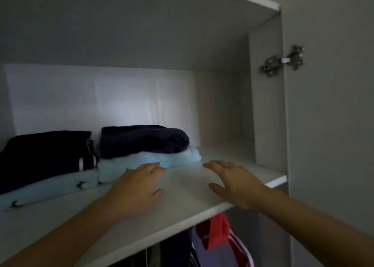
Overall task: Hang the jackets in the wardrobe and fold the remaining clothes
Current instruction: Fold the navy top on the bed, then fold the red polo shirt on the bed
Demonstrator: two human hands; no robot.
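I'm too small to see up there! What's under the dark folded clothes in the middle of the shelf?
A folded light blue garment lies under the dark folded garment on the shelf. Anything behind the pile is hidden.

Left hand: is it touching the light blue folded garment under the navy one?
Cannot tell. In the head view, fingertips of the left hand lie right at the edge of the light blue garment, but dim blur shows neither contact nor gap plainly.
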